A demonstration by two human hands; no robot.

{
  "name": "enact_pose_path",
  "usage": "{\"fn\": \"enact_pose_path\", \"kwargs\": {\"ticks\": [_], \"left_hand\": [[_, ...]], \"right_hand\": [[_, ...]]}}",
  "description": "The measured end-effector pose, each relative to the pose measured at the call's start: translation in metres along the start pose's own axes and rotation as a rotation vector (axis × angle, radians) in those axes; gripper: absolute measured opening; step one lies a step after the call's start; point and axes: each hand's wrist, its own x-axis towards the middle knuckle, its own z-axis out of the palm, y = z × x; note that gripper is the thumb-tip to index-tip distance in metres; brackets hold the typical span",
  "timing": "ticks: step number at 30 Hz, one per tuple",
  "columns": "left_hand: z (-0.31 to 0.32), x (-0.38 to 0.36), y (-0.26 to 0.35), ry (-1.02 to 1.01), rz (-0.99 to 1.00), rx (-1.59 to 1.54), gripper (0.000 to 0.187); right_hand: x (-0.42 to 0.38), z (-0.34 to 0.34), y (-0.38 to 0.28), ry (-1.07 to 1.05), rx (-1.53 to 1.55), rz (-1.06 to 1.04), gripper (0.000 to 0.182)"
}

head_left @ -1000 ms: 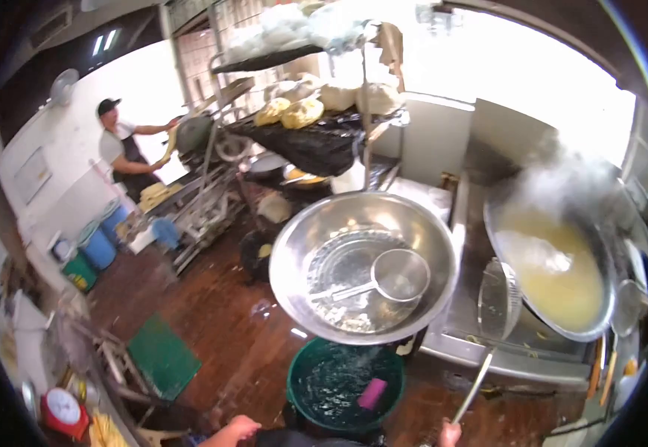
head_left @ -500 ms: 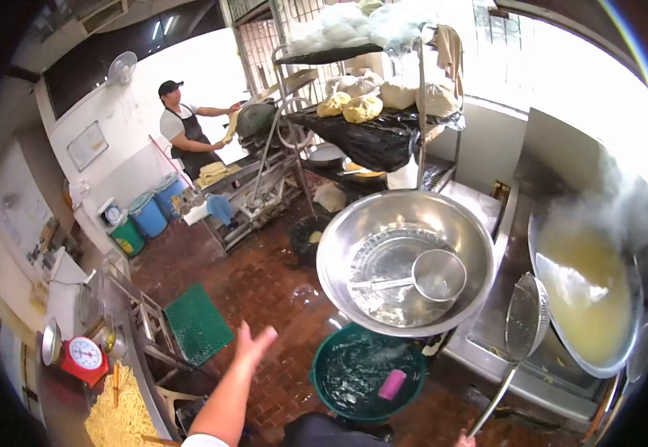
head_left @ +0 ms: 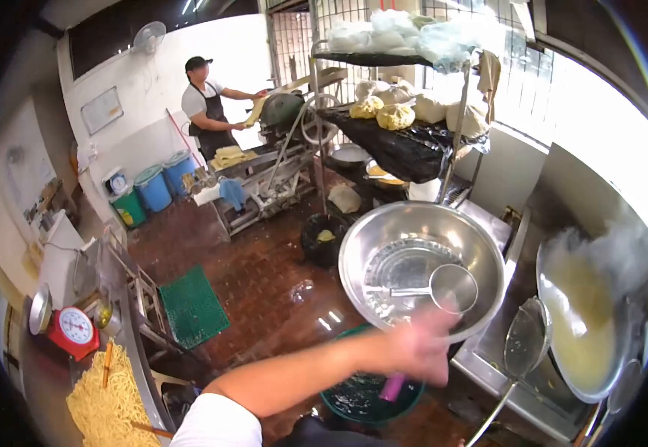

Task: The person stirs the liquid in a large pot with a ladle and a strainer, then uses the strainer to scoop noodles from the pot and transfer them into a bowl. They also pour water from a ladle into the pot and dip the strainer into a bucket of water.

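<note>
Head view — dipper [head_left: 454,287] inside steel basin [head_left: 359,270], long axis crosswise, handle leftward, just beyond the left hand [head_left: 424,346]. Left is nearer; blurred at the near rim, its opening and grip can't be told. Right hand not visible. Skimmer [head_left: 526,339] slants alongside — steaming wok [head_left: 591,396] rightward, 1 green tub [head_left: 369,422] below.

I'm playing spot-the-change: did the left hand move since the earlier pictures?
Yes. The left hand swung rightward, away from the green mat, and now overlaps the steel bowl.
</note>
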Motion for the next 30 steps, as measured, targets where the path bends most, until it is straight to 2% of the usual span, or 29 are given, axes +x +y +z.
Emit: {"fn": "enact_pose_path", "kwargs": {"ticks": [1, 2, 3, 4, 5, 6, 7, 8, 10, 12, 13, 14, 15, 17, 19, 21, 22, 25, 26, 28, 29, 30], "left_hand": [[0.022, -0.006, -0.002, -0.119, 0.130, 0.075, 0.074], [0.043, -0.001, -0.053, -0.255, 0.325, 0.413, 0.077], [0.056, -0.010, -0.078, -0.310, 0.076, 0.512, 0.070], [0.057, -0.019, -0.100, -0.351, -0.119, 0.434, 0.073], [0.062, -0.036, -0.133, -0.069, -0.059, 0.319, 0.066], [0.064, -0.052, -0.172, 0.063, -0.122, 0.272, 0.068], [0.065, -0.072, -0.200, 0.201, -0.325, 0.164, 0.071], [0.074, -0.096, -0.254, 0.396, -0.426, 0.151, 0.072], [0.087, -0.147, -0.316, 0.559, -0.701, 0.081, 0.071], [0.114, -0.200, -0.413, 0.456, -0.938, 0.229, 0.066], [0.116, -0.219, -0.413, 0.243, -1.027, 0.141, 0.067], [0.132, -0.239, -0.470, -0.019, -1.127, 0.211, 0.070], [0.149, -0.256, -0.480, -0.014, -1.159, 0.291, 0.074], [0.158, -0.276, -0.482, -0.032, -1.350, 0.056, 0.071], [0.166, -0.285, -0.488, 0.088, -1.283, -0.027, 0.066], [0.161, -0.270, -0.465, 0.360, -1.390, -0.165, 0.061], [0.156, -0.260, -0.462, 0.383, -1.409, -0.175, 0.056], [0.140, -0.228, -0.435, 0.430, -1.331, -0.126, 0.056], [0.136, -0.222, -0.431, 0.443, -1.334, -0.125, 0.056], [0.137, -0.204, -0.424, 0.552, -1.163, -0.158, 0.046], [0.142, -0.195, -0.424, 0.557, -1.165, -0.155, 0.046], [0.145, -0.188, -0.426, 0.533, -1.204, -0.065, 0.051]], "right_hand": [[-0.011, -0.009, -0.013, 0.024, -0.085, -0.105, 0.052], [-0.039, -0.019, -0.049, 0.016, -0.102, -0.140, 0.054], [-0.039, -0.020, -0.057, 0.025, -0.094, -0.139, 0.054], [-0.039, -0.024, -0.059, 0.118, -0.193, -0.195, 0.054], [-0.044, -0.029, -0.058, 0.208, -0.297, -0.243, 0.056], [-0.060, -0.038, -0.078, 0.219, -0.291, -0.246, 0.058], [-0.067, -0.045, -0.085, 0.195, -0.263, -0.249, 0.057], [-0.063, -0.049, -0.077, 0.219, -0.279, -0.251, 0.056], [-0.059, -0.054, -0.072, 0.252, -0.301, -0.267, 0.055], [-0.066, -0.062, -0.077, 0.294, -0.325, -0.277, 0.053], [-0.071, -0.064, -0.084, 0.303, -0.329, -0.287, 0.053], [-0.077, -0.065, -0.093, 0.295, -0.282, -0.292, 0.053], [-0.081, -0.068, -0.099, 0.289, -0.238, -0.295, 0.052], [-0.079, -0.069, -0.108, 0.302, -0.215, -0.307, 0.053], [-0.073, -0.072, -0.114, 0.298, -0.207, -0.320, 0.053], [-0.072, -0.073, -0.127, 0.360, -0.217, -0.423, 0.056], [-0.076, -0.073, -0.140, 0.388, -0.150, -0.503, 0.057], [-0.074, -0.075, -0.170, 0.321, 0.010, -0.509, 0.049], [-0.066, -0.077, -0.176, 0.318, -0.039, -0.513, 0.046], [-0.058, -0.078, -0.196, 0.309, 0.062, -0.540, 0.045], [-0.054, -0.081, -0.206, 0.308, 0.157, -0.560, 0.044], [-0.045, -0.091, -0.212, 0.264, 0.092, -0.520, 0.043]]}}
